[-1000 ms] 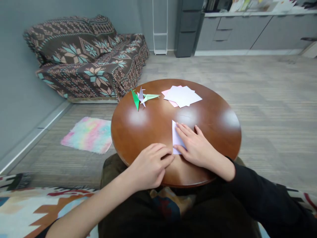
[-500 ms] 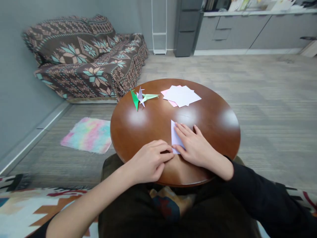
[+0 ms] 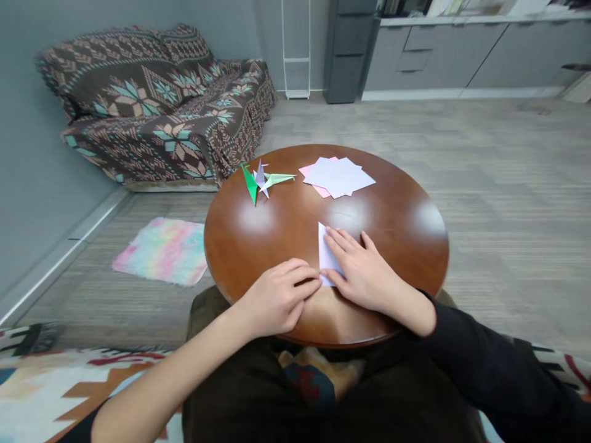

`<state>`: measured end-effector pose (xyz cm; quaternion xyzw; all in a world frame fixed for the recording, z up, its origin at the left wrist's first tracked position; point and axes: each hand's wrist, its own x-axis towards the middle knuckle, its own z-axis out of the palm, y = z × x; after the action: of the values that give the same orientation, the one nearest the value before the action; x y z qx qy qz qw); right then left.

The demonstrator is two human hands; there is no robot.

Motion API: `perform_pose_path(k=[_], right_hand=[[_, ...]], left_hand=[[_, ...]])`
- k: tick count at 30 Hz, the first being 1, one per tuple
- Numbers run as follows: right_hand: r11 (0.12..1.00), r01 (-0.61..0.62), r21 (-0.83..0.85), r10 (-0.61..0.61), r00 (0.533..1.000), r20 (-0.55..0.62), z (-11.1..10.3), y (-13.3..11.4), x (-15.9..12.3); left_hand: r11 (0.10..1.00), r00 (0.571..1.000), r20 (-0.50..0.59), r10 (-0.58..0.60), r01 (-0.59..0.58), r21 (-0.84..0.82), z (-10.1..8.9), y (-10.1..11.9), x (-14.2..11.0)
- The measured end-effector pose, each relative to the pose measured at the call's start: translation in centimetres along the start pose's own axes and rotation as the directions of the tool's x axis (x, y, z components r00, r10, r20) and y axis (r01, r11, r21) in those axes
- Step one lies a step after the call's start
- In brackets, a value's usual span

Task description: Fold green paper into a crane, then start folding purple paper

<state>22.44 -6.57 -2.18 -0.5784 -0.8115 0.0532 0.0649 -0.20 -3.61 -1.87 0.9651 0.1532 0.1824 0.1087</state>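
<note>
A folded pale lilac paper (image 3: pixel 324 251) lies near the front of the round brown table (image 3: pixel 277 234). My right hand (image 3: pixel 364 271) lies flat on it, fingers stretched out and pressing it down. My left hand (image 3: pixel 277 298) rests beside it on the left, fingers curled, with the fingertips touching the paper's lower left edge. Most of the paper is hidden under my right hand.
At the table's far side lie a stack of pink and white paper sheets (image 3: pixel 338 176) and folded paper cranes (image 3: pixel 261 179) in green, lilac and pale green. A patterned sofa (image 3: pixel 152 104) stands at the back left, a pastel mat (image 3: pixel 161 250) on the floor.
My left hand's fingertips have slid slightly along the paper's lower left edge. My right hand stays flat on the paper. The view has shifted a little.
</note>
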Motion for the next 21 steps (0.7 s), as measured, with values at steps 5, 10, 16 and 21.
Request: perform_pose_path(k=[5,10,16,21], right_hand=[[1.0,-0.001,0.018,0.001,1.0,0.005,-0.3,0.0,-0.1],[0.938,-0.042,0.344,0.045,0.999,-0.001,-3.1,2.2,0.7],[0.654,-0.419,0.63,0.199,0.899,0.391,-5.0,3.4,2.8],[0.695,-0.389,0.605,0.179,0.908,0.379,-3.8,3.0,3.2]], left_hand=[[0.998,0.998,-0.042,0.055,-0.055,0.012,0.4,-0.5,0.2],[0.998,0.997,-0.033,0.065,-0.066,-0.025,0.5,-0.9,0.3],[0.995,0.995,-0.063,0.077,-0.081,-0.051,0.8,-1.1,0.1],[0.987,0.994,-0.088,0.065,-0.077,-0.14,0.9,-1.6,0.0]])
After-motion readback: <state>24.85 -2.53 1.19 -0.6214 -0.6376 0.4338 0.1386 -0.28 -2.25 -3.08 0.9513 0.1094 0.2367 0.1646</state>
